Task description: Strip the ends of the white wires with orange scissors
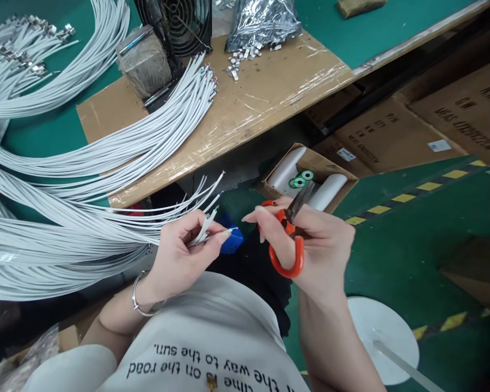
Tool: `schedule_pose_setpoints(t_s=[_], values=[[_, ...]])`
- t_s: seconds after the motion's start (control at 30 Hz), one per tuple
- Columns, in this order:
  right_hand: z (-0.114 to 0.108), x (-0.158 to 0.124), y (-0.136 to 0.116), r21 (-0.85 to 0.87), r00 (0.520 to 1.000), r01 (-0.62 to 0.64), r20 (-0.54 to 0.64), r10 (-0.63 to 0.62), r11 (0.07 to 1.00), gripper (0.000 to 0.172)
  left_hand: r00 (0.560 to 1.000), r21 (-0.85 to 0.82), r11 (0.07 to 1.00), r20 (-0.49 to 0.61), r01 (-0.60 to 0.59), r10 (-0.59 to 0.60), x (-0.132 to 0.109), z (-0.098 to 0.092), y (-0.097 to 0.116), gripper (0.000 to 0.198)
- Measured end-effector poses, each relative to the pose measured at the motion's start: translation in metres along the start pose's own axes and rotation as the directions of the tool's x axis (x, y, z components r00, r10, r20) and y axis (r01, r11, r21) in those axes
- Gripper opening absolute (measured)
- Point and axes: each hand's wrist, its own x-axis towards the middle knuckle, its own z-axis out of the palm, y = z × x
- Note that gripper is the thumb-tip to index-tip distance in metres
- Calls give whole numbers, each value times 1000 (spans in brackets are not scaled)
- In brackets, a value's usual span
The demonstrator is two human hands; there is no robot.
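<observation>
My left hand (pixel 183 256) pinches the ends of a few thin white cables (pixel 204 226) between thumb and fingers, just off the bench edge. These cables belong to a large white bundle (pixel 65 239) that drapes from the bench toward my lap. My right hand (pixel 310 245) holds orange-handled scissors (pixel 289 239), its fingers through the loops and the dark blades pointing up and away. The two hands are close together, a short gap apart, above my lap.
A cardboard-covered bench (pixel 269 92) carries more white cable bundles (pixel 147 130), a bag of small metal clips (pixel 265 22), a black fan (pixel 183 24) and a wrapped block (pixel 145 62). Below, an open box (pixel 310 174) holds white rolls. Cardboard cartons (pixel 453 114) line the green floor.
</observation>
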Motion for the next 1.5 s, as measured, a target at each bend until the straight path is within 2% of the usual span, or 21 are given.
schedule_pose_setpoints(t_s=[0.1, 0.2, 0.33, 0.43, 0.53, 0.63, 0.7, 0.77, 0.87, 0.97, 1.0, 1.13, 1.23, 1.3, 1.4, 1.43, 1.5], values=[[-5, -1, 0, -8, 995, 46, 92, -45, 999, 8, 1000, -3, 1000, -1, -5, 5, 1, 0, 3, 21], [-8, -2, -1, -58, 982, 105, 165, -95, 993, 16, 1000, 8, 1000, -3, -10, 10, 1, 0, 4, 21], [-12, -3, 3, -84, 951, 251, 206, -230, 964, 31, 1000, 0, 1000, 22, 2, -2, 1, 1, 3, 21], [-15, -3, 7, -127, 922, 327, 258, -288, 936, 28, 999, -2, 1000, 40, 10, -10, 1, 2, 1, 20], [-19, -3, 9, -212, 916, 350, 279, -287, 913, 24, 998, -12, 1000, 59, 17, -16, 0, 0, 1, 19], [-24, -2, 9, -263, 956, 282, 157, -247, 923, 21, 998, -40, 999, 59, 22, -20, 1, -4, 1, 19], [-26, -2, 8, -217, 978, 210, 28, -209, 953, 19, 997, -52, 998, 62, 37, -34, 1, -6, 1, 19], [-26, -3, 9, -125, 987, 148, -38, -154, 981, 16, 997, -52, 998, 66, 45, -41, 2, -8, 2, 20], [-17, -6, 10, -3, 997, 67, 24, -67, 998, 14, 997, -51, 998, 73, 35, -31, 2, -9, 2, 20], [-1, -8, 9, 82, 996, 43, 77, -50, 996, 8, 996, -40, 999, 87, 12, -9, 2, -9, 1, 18], [4, -7, 8, 96, 996, 54, 70, -61, 994, 3, 996, -34, 999, 92, 3, 0, 1, -10, 1, 18], [16, -7, 4, 46, 986, 165, 2, -165, 985, 18, 994, -21, 1000, 108, 3, 0, 1, -10, 1, 20], [20, -9, 5, -25, 976, 209, -54, -210, 978, 19, 993, -41, 999, 112, 22, -18, 2, -9, 2, 23], [21, -9, 9, -12, 977, 153, -152, -153, 988, 20, 993, -82, 995, 113, 53, -44, 2, -10, 2, 24], [17, -7, 16, 126, 945, 19, -325, 23, 992, 23, 986, -182, 975, 137, 124, -99, 3, -11, 2, 22], [14, -5, 17, 162, 942, -16, -328, 69, 987, 26, 982, -209, 968, 151, 141, -111, 3, -12, 2, 22], [6, -3, 17, 156, 973, -59, -214, 92, 986, 32, 978, -235, 960, 172, 153, -114, 3, -12, 2, 21]])
